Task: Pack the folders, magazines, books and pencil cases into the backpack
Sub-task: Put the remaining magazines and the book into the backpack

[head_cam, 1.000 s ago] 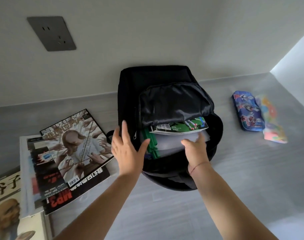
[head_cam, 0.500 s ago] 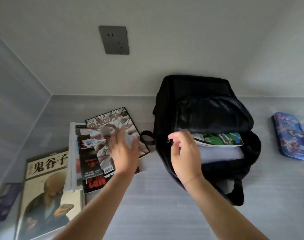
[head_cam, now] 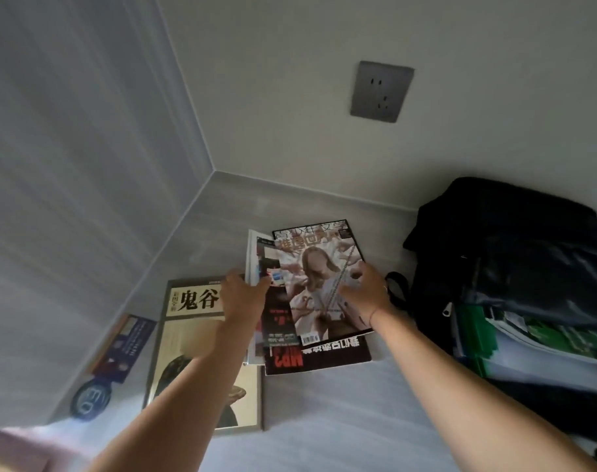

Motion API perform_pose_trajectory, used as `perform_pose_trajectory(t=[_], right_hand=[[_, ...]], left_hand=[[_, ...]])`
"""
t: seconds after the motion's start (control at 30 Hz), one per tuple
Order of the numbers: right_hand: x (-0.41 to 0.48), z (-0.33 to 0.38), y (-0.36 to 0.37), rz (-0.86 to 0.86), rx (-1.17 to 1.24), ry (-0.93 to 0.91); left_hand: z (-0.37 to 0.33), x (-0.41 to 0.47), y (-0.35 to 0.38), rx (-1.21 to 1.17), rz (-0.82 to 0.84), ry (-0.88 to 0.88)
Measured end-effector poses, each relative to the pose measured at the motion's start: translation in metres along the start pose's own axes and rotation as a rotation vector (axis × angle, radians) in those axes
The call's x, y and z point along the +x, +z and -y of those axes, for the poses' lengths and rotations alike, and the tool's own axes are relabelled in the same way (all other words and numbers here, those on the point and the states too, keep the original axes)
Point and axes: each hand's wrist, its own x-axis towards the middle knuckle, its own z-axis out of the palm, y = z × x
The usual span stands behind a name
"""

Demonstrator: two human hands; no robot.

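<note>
Top magazine, its cover a pale figure ringed by reaching hands, lies face-up just left of the backpack, uppermost on a small pile. The right hand grips it at the edge nearest the backpack: its fingers are curled together onto the cover, and the thumb is hidden. The near corner of this magazine on the backpack side appears slightly raised.

Beneath it is a black magazine with red lettering, its near end projecting toward the viewer. Beneath that, on the side away from the backpack, is a white folder. The left hand sits at the pile's edge farthest from the backpack, thumb spread apart and touching the covers, fingers bent downward over the folder's margin. Whether they hook under it cannot be told.

Farther left of the backpack lies a large book with bold black characters on a cream band, partly under the pile and the left forearm. Farthest from the backpack, against the side wall, are a blue flat item and a round dark badge, both blurred.

The backpack stands open on the grey surface, showing a green folder, white sheets and a green-covered magazine inside. A grey wall socket is above and left of the backpack.
</note>
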Motion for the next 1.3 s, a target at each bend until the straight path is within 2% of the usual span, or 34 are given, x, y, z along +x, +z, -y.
perform_pose_trajectory(t=[0.17,0.33,0.43,0.53,0.67,0.8,0.87,1.07,1.3], right_hand=[[-0.029,0.009,0.015,0.034,0.151,-0.114],[-0.052,0.008,0.037,0.087,0.367,-0.163],[-0.052,0.01,0.027,0.163,0.53,-0.076],[-0.039,0.013,0.006,0.218,0.724,-0.018],[-0.03,0.028,-0.048,0.411,1.024,-0.018],[-0.033,0.033,-0.093,0.351,1.027,-0.224],[-0.038,0.029,-0.1,0.32,0.993,-0.26],[-0.05,0.005,-0.094,0.316,0.984,-0.235],[-0.054,-0.008,-0.077,0.337,0.919,-0.125]], left_hand=[[0.0,0.014,0.0,-0.149,0.146,-0.013],[-0.012,0.01,-0.005,-0.292,0.297,-0.174],[-0.008,0.005,-0.007,-0.36,0.292,-0.156],[-0.013,-0.006,-0.017,-0.445,0.369,-0.126],[-0.048,-0.025,-0.03,-0.512,0.498,0.067],[-0.08,-0.032,-0.036,-0.492,0.486,0.199],[-0.084,-0.036,-0.034,-0.438,0.491,0.238],[-0.064,-0.044,-0.016,-0.422,0.545,0.292],[-0.047,-0.044,-0.005,-0.378,0.567,0.252]])
